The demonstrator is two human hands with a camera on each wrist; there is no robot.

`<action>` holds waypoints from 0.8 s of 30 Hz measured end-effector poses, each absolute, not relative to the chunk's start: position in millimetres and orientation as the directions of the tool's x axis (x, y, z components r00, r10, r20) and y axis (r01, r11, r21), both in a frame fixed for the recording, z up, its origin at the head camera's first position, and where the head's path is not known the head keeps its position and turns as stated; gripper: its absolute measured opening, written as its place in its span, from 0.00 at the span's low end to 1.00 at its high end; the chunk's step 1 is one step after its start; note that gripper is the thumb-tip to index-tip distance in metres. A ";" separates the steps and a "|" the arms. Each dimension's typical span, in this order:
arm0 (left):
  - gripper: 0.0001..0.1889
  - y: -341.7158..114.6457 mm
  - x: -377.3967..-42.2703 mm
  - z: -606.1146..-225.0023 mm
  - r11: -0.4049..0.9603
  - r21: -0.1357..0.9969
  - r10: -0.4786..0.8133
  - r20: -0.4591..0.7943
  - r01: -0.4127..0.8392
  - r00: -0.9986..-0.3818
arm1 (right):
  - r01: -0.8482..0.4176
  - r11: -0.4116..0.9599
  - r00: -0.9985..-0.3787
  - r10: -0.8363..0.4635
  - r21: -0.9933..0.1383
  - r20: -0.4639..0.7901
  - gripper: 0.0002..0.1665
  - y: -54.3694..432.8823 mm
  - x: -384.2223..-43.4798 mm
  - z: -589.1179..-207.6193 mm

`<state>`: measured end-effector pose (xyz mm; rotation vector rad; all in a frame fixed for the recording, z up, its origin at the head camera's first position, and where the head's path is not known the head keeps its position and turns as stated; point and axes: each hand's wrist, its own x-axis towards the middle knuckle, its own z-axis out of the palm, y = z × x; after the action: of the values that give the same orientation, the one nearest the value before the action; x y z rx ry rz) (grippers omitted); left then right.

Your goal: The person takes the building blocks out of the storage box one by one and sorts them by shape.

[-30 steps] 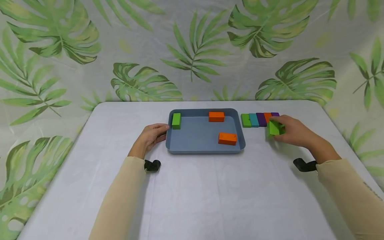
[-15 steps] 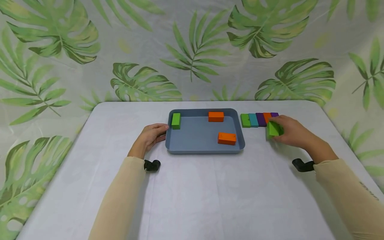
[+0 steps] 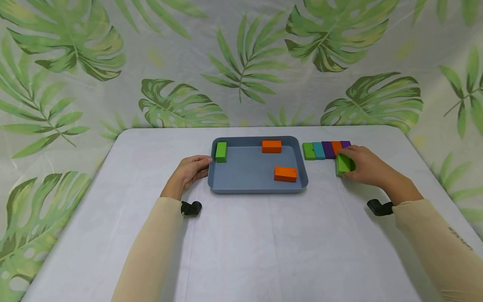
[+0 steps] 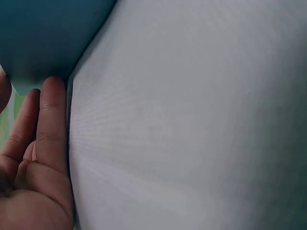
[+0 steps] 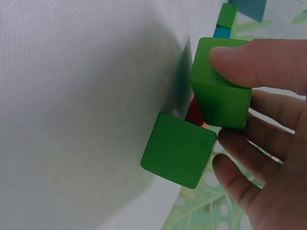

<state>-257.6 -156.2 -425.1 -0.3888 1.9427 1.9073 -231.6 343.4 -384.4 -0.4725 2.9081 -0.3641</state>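
Observation:
My right hand pinches a green block between thumb and fingers, just in front of the right part of a row of coloured blocks. Close beside it on the white tabletop sits a second green block, hidden behind the hand in the head view. Against the left side of a grey-blue tray rests my left hand; the left wrist view shows its fingers straight, with their tips at the tray's wall. Inside the tray lie a green block and two orange blocks, one at the back and one front right.
To the right of the tray stands the row: a green block, a blue block, a purple block, an orange block and another purple block. A leaf-patterned cloth hangs behind the table.
The pinched green block has turned slightly and looks straighter, and my right hand has shifted a little left. My left hand, the tray and the blocks in it have stayed put.

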 end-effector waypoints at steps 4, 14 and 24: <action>0.22 -155.9 -257.0 -424.0 0.034 0.888 0.073 -0.459 -0.458 -0.885 | -0.295 0.921 -0.934 -0.334 -0.254 -0.126 0.40 342.9 -231.2 -385.2; 0.23 -155.5 -257.4 -424.3 0.044 0.884 0.063 -0.467 -0.465 -0.882 | -0.347 0.911 -0.925 -0.371 -0.224 -0.076 0.37 344.0 -229.7 -387.3; 0.23 -155.5 -255.9 -423.3 0.032 0.886 0.066 -0.464 -0.462 -0.884 | -0.370 0.904 -0.921 -0.387 -0.214 -0.045 0.34 345.2 -230.6 -388.0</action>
<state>-255.9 -155.5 -423.3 -0.4013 1.9396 1.9086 -230.6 345.2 -388.0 -0.5941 2.9813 -0.3088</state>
